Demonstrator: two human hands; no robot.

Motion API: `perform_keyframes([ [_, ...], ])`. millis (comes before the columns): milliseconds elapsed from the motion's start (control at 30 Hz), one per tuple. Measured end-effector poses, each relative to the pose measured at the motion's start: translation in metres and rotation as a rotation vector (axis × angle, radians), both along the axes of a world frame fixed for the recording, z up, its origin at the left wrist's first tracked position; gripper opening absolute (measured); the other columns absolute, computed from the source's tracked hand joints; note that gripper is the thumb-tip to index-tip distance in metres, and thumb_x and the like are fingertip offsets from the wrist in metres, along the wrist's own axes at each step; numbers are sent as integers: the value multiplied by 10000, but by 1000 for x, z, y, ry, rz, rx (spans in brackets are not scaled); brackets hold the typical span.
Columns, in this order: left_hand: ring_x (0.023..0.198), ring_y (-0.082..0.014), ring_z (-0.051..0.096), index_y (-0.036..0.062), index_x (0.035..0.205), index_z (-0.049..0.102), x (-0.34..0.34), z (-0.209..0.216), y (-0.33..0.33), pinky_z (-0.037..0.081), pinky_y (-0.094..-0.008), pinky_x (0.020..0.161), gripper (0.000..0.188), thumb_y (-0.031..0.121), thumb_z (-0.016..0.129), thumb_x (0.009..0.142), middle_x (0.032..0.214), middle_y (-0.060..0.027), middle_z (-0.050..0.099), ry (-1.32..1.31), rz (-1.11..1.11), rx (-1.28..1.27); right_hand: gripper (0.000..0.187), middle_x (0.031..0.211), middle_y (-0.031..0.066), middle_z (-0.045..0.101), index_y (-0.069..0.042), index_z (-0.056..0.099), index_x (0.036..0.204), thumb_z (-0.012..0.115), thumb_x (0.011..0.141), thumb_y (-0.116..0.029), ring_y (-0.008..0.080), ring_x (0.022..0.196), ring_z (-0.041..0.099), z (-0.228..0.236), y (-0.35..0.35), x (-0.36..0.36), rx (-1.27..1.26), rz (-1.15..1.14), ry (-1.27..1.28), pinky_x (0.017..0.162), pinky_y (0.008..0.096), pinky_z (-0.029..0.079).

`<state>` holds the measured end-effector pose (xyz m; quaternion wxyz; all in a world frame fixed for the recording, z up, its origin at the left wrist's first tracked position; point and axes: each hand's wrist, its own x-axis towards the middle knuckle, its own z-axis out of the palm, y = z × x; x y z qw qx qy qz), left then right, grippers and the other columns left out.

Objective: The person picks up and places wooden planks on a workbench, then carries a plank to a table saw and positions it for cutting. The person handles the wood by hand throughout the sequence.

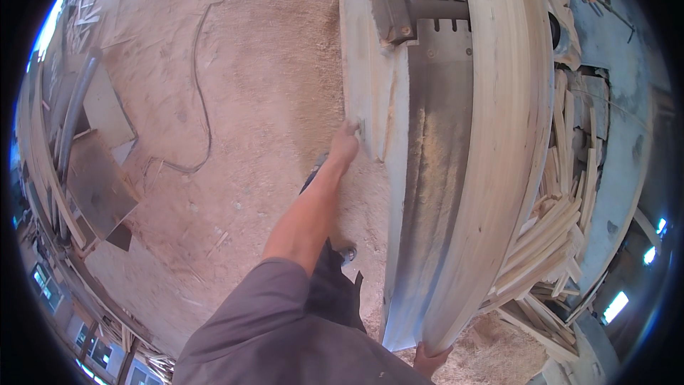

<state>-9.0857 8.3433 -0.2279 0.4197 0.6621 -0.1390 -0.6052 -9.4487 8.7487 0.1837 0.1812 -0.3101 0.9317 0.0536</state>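
Note:
A long pale wooden board (pixel 509 128) lies lengthwise on a dark metal machine table (pixel 438 142), which looks like a jointer's. At the board's near end my right hand (pixel 431 361) grips its end, thumb and fingers partly hidden by the wood. My left arm stretches forward, and my left hand (pixel 345 145) is closed at the machine's left side, by a small fitting (pixel 361 128). What its fingers hold, if anything, is hidden. Farther along, a slotted metal plate and a dark block (pixel 393 13) sit across the table. Sawdust (pixel 427 146) coats the table's surface.
Sawdust covers the floor (pixel 249 100), where a dark cable (pixel 202 93) winds on the left. Wood offcuts (pixel 545 242) are heaped right of the machine beside a pale blue-grey surface (pixel 623 150). Sheets (pixel 103 178) and a pipe (pixel 77 100) lie far left.

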Motion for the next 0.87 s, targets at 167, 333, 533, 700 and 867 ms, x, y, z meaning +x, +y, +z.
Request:
perform_keyframes([
  [167, 1307, -357, 561, -37, 1434, 480, 5, 63, -29, 417, -369, 1083, 601, -30, 432, 835, 1378, -233, 606, -225, -206, 221, 1039, 1362, 323, 440, 65, 205, 1529, 836, 722, -109, 418, 1281, 477, 14, -31, 19, 0, 0, -206, 1072, 495, 410],
  [333, 1046, -283, 610, -22, 1492, 403, 8, 0, -8, 487, -383, 876, 642, -29, 405, 850, 1334, -202, 636, -146, -146, 195, 936, 1228, 300, 535, 67, 303, 1432, 845, 694, -128, 423, 1144, 561, 4, -8, 4, -13, 153, 14, 957, 529, 464],
  [533, 1194, -268, 600, -18, 1517, 354, -2, 21, 0, 478, -368, 986, 660, -64, 374, 859, 1367, -200, 608, -204, -207, 105, 910, 1167, 307, 579, 38, 365, 1387, 866, 650, -146, 458, 1100, 592, 12, -31, 19, 29, 29, -74, 937, 526, 476],
  [700, 1370, -294, 499, -40, 1489, 387, 2, 182, -34, 353, -365, 1157, 599, -69, 383, 890, 1427, -216, 555, -131, 282, 17, 880, 1118, 276, 621, 17, 421, 1352, 878, 619, -154, 444, 1060, 617, 21, -23, 11, -59, 183, -131, 917, 520, 488],
  [867, 1403, -316, 455, -45, 1497, 374, -15, 322, -16, 304, -409, 1196, 543, 29, 480, 970, 1486, -221, 495, -384, 289, -571, 890, 1126, 277, 639, 6, 444, 1348, 892, 607, -199, 429, 1040, 638, 7, 32, -30, -143, 332, -158, 891, 509, 506],
])
